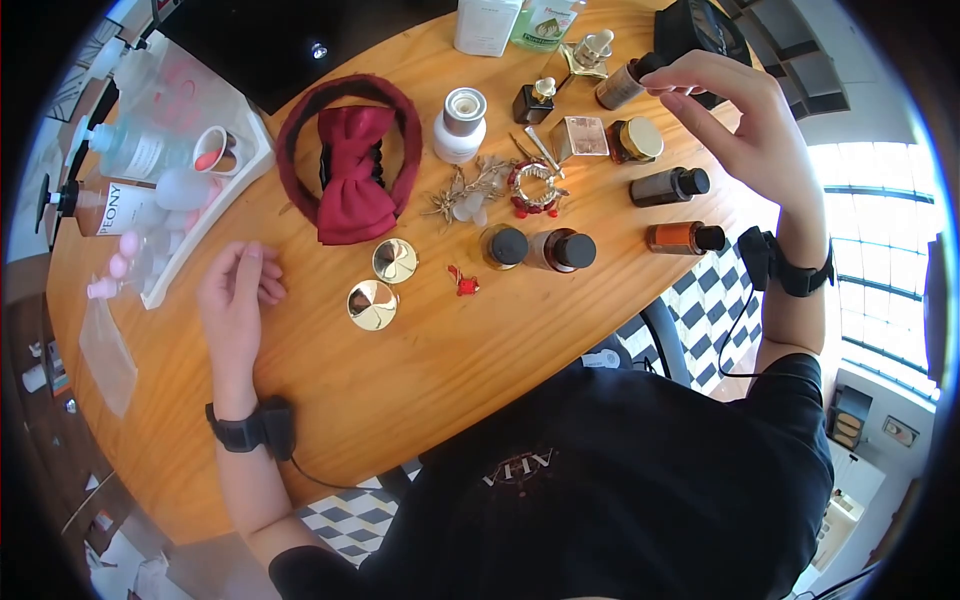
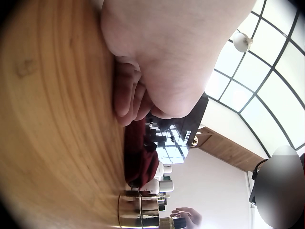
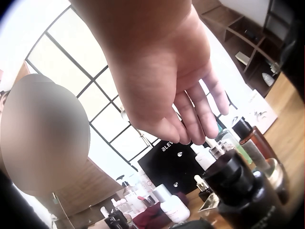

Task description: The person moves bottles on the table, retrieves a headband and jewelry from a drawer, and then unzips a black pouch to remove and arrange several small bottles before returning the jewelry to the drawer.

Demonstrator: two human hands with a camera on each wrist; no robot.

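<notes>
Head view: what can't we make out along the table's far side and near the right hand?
Contact: right hand fingertips overlap the dark bottle at its cap; touching or just in front, can't tell.
Any print on the dark bottle: too small, head view.
Black case: part hidden behind the right hand, head view.
White container: top cut off by the head view's upper edge.

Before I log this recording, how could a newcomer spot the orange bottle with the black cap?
Follow the brown wooden table to its edge on the person's right. The orange bottle sits there, its body brighter than the dark black-capped bottle just beyond it.
</notes>
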